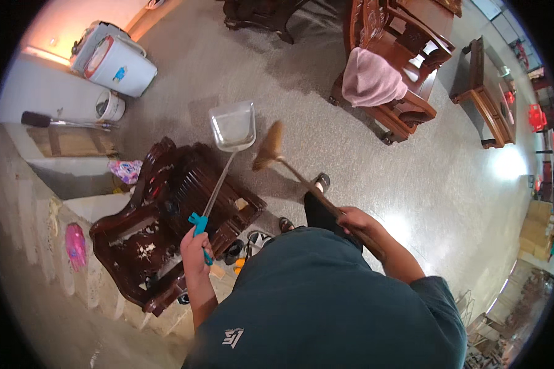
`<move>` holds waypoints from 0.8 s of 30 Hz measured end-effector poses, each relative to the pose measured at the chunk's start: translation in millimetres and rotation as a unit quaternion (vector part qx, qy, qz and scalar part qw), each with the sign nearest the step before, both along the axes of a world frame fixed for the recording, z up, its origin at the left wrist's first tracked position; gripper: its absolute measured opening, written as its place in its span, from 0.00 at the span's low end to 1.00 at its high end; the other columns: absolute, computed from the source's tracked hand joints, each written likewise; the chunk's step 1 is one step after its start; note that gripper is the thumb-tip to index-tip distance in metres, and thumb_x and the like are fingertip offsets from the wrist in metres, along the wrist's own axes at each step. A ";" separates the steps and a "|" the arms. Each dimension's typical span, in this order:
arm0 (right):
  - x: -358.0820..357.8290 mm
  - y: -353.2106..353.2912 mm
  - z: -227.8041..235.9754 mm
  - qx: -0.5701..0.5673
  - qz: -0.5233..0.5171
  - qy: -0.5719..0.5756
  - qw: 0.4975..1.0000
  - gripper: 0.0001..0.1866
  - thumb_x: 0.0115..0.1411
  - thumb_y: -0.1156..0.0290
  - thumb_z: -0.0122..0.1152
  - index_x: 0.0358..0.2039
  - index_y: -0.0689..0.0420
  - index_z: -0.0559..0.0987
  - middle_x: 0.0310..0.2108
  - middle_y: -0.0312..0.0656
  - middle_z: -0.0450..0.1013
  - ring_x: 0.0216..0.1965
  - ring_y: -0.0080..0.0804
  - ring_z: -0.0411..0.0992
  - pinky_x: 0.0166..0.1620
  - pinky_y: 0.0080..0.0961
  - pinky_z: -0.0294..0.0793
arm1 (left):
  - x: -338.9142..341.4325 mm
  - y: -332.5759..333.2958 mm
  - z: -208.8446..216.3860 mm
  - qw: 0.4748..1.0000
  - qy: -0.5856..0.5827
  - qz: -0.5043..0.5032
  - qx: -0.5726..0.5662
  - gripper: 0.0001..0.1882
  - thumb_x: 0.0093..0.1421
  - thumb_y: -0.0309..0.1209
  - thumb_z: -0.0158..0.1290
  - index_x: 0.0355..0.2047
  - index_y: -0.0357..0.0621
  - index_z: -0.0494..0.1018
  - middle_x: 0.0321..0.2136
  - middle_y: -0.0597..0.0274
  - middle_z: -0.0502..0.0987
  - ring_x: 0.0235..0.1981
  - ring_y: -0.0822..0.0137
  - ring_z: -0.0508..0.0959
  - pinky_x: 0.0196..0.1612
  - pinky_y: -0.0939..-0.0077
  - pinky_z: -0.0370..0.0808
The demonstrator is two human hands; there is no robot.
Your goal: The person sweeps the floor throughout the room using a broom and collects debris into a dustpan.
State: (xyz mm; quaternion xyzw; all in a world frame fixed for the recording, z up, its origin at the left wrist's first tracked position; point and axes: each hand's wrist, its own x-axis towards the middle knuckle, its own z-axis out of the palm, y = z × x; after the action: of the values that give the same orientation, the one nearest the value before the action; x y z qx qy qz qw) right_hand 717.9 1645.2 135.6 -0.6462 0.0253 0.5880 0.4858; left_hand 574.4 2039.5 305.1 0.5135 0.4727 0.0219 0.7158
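My left hand (196, 251) is closed around the teal handle of a long-handled dustpan (234, 126). Its pale metal pan points away from me, beyond the dark wooden chair on my left. In my right hand (355, 220) is the brown stick of a broom (269, 147), gripped partway along, with the upper end running back along my forearm. The broom's tan bristle head is just right of the pan, with a small gap between them. Whether the pan rests on the floor or hangs above it I cannot tell.
A carved dark wooden chair (184, 203) stands close on my left, with shoes (234, 251) beside it. Ahead right, a pink cloth (372, 79) drapes over a wooden armchair (412, 104). A low wooden table (489, 92) stands farther right. A white washing machine (122, 66) and bucket (110, 106) line the left wall.
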 end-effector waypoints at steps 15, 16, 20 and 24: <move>57.3 -116.3 -71.7 -0.084 -0.254 0.130 0.955 0.07 0.51 0.67 0.56 0.23 0.56 0.72 0.15 0.38 0.67 0.15 0.27 0.65 0.18 0.26 0.65 | 140.8 -2.4 -56.9 0.994 0.097 -0.052 0.028 0.02 0.53 0.25 0.47 0.28 0.45 0.66 0.13 0.75 0.61 0.11 0.82 0.61 0.12 0.87 0.57; 47.6 -127.2 -54.0 -0.126 -0.292 0.139 0.938 0.08 0.51 0.66 0.56 0.22 0.55 0.72 0.15 0.37 0.67 0.15 0.27 0.65 0.18 0.27 0.65 | 149.8 2.5 -66.2 0.991 0.112 -0.064 0.029 0.02 0.53 0.25 0.47 0.26 0.46 0.66 0.13 0.75 0.61 0.11 0.82 0.61 0.12 0.86 0.57; 24.6 -152.1 -29.2 -0.208 -0.375 0.197 0.882 0.09 0.52 0.65 0.56 0.20 0.55 0.71 0.15 0.37 0.67 0.14 0.27 0.65 0.17 0.27 0.65 | 191.1 22.5 -98.8 0.980 0.156 -0.124 0.023 0.07 0.53 0.25 0.47 0.20 0.48 0.62 0.12 0.74 0.61 0.11 0.80 0.61 0.12 0.84 0.56; 25.0 -141.2 -29.3 -0.284 -0.375 0.119 0.874 0.09 0.47 0.72 0.56 0.14 0.61 0.73 0.14 0.42 0.70 0.14 0.30 0.67 0.19 0.28 0.66 | 229.6 51.6 -141.2 0.971 0.195 -0.131 -0.041 0.09 0.53 0.24 0.46 0.18 0.48 0.60 0.11 0.73 0.61 0.10 0.78 0.59 0.12 0.82 0.53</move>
State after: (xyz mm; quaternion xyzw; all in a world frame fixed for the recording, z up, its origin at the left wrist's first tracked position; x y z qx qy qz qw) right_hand 742.9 1504.0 106.3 -0.6239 0.4892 0.4018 0.4583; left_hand 804.0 2091.1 163.8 0.5358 0.5322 -0.1914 0.6269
